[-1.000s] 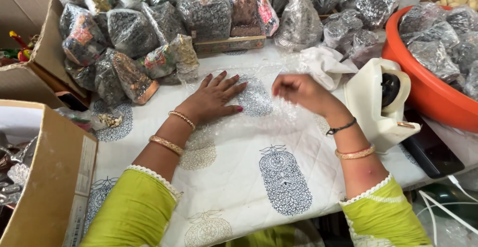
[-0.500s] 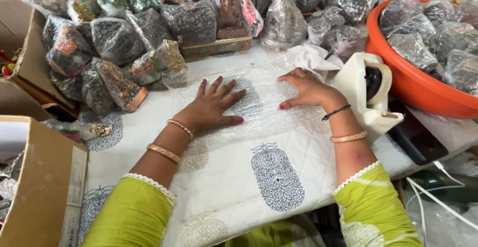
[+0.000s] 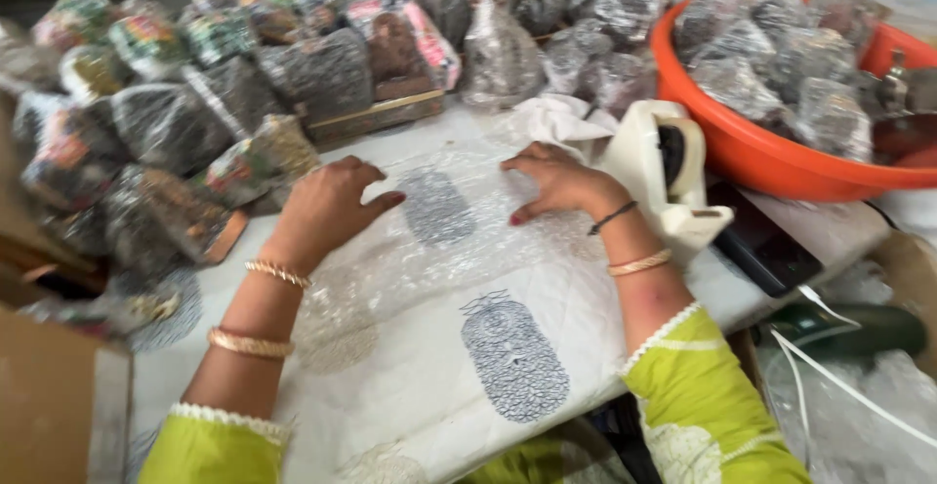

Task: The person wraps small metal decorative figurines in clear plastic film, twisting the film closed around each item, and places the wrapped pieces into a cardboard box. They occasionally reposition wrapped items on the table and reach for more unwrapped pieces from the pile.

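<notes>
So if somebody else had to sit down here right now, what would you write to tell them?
Left hand: flat, palm down on the clear bubble wrap sheet, holding nothing.
Right hand: fingers pressed on the far right part of the same sheet, holding nothing.
The sheet lies spread on the white printed cloth. A cream tape dispenser stands just right of the right hand. Filled plastic packets are piled at the left and back, and more sit in the orange tub.
Done: sheet is laid out.
Left: nothing lies on the sheet yet and nothing is wrapped.
</notes>
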